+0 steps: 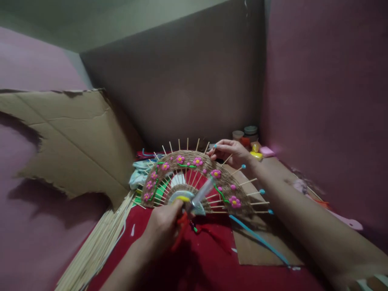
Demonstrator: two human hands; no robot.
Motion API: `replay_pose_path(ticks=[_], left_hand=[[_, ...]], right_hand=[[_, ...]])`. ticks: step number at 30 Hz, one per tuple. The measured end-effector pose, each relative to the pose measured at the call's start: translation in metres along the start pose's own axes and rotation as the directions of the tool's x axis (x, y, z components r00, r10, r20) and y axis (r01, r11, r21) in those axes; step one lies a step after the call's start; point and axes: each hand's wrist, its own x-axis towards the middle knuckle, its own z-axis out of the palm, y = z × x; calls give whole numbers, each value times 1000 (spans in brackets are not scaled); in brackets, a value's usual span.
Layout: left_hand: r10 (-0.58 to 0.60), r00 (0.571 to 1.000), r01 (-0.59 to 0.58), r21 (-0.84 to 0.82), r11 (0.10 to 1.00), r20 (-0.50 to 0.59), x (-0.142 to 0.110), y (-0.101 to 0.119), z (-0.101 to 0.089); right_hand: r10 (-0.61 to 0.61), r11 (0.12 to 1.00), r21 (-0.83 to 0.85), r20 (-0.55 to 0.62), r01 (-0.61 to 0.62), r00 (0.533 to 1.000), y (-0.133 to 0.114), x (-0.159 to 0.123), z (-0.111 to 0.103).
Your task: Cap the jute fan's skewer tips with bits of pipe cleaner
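Note:
A woven half-round fan (182, 157) stands facing me, with thin sticks jutting past its rim and pink flowers with yellow centres along its band. Small blue balls (262, 191) cap several sticks at its right side. My right hand (228, 150) is at the upper right rim, fingers pinched around a small blue ball (215, 146) near a stick tip. In front of the fan, my left hand (165, 224) is closed around what looks like a glue gun (202, 194), with a pale translucent tube and yellow and red parts. Motion blurs its details.
A blue pipe cleaner (260, 238) lies across a cardboard sheet (251, 252) on the red cloth (212, 275). Bundled thin sticks (97, 242) lie at left, below a torn cardboard piece (69, 137). Jars (250, 130) stand at back right; pink scissors handles (342, 220) lie near the wall.

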Motion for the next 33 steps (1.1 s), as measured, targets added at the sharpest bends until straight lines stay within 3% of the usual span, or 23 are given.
replay_pose_path(ticks=[2, 5, 10, 14, 17, 20, 23, 28, 33], left_hand=[[178, 976, -187, 64, 980, 127, -9, 2, 8], [245, 914, -280, 65, 958, 322, -15, 7, 13], [164, 855, -194, 11, 981, 493, -15, 18, 4], [49, 811, -60, 0, 998, 583, -6, 20, -11], [28, 819, -49, 20, 999, 573, 6, 28, -12], [154, 853, -178, 1, 984, 498, 21, 50, 4], [299, 855, -320, -23, 947, 423, 35, 82, 27], [427, 808, -491, 64, 869, 406, 48, 118, 48], [495, 806, -545, 81, 834, 324, 46, 125, 70]], right_hand=[[6, 1000, -12, 4, -5, 1000, 0, -1, -2], [17, 1000, -21, 5, -17, 1000, -1, -4, -2], [24, 1000, -19, -14, -24, 1000, -2, -7, 1], [6, 999, -33, -16, -7, 1000, -2, -10, 1], [-7, 999, -43, 5, 7, 1000, -1, -12, 1], [-44, 998, -53, 36, 46, 998, 1, -13, 2], [-70, 996, -59, 44, 73, 997, 3, -13, 2], [-77, 995, -53, 54, 80, 996, 2, -13, 2], [-37, 998, -53, 21, 38, 999, -2, -13, 7]])
